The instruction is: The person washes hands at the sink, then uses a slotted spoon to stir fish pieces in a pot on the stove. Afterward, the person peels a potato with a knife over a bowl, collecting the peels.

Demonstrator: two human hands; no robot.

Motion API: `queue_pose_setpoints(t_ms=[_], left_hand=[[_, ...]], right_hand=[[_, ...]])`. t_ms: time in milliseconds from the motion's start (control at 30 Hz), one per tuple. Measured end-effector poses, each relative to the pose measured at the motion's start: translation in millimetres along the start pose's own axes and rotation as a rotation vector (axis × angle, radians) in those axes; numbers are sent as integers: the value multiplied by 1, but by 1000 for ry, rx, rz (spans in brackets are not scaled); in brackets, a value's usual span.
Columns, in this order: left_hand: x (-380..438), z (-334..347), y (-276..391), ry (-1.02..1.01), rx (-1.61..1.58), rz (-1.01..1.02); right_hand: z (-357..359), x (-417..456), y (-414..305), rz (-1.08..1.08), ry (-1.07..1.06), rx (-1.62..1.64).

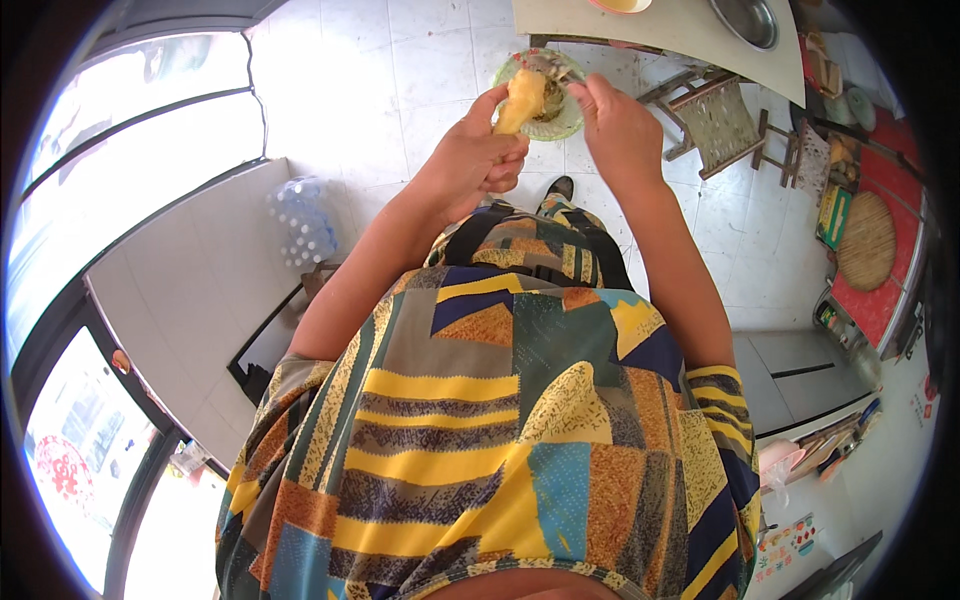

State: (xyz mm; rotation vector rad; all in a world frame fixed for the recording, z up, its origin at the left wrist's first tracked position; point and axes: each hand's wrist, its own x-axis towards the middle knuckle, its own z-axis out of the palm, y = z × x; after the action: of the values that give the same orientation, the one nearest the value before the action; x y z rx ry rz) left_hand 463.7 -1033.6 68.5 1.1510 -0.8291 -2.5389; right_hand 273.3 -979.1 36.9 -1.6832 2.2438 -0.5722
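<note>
My left hand [476, 157] grips a pale yellow, peeled root vegetable [517, 101], possibly a potato or a sweet potato. Its upper end points away from me. My right hand [624, 133] is closed around a small metal tool [564, 73], whose blade lies close to the vegetable's right side; blur hides whether it is a knife or a peeler. Beneath both is a light green basin [556, 136] with a reddish pattern at its far rim. Dark scraps [553, 105] lie inside it, partly covered by the vegetable.
At the far right, a table [667, 19] carries a metal bowl [750, 19]. Under its edge stands a low folding stool [712, 120]. A pack of plastic bottles [302, 221] is by the left wall. A round woven mat [866, 240] rests on a red counter [870, 307].
</note>
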Motion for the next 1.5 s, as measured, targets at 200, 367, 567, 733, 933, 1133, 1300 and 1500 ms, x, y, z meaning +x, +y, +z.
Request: queue_pose_setpoints(t_ms=[200,367,567,733,933,1133,1300,1500], left_hand=[[4,-1,-7,26,136,2],[-4,11,-3,43,124,41],[-2,4,-6,2,-46,54],[-9,5,2,-67,-143,41],[-7,0,-4,-110,-261,8],[-6,-11,3,-65,-241,47],[-3,-1,-8,86,85,41],[-8,-1,-7,70,134,34]], right_hand=[[7,-12,-22,-134,-18,45],[1,6,9,47,-21,-28],[12,-24,-28,-137,-41,97],[13,-4,12,31,32,62],[11,-30,-25,-228,83,199],[15,-11,4,-16,79,90],[10,-28,-31,-254,-9,129],[12,-7,-3,-73,37,10]])
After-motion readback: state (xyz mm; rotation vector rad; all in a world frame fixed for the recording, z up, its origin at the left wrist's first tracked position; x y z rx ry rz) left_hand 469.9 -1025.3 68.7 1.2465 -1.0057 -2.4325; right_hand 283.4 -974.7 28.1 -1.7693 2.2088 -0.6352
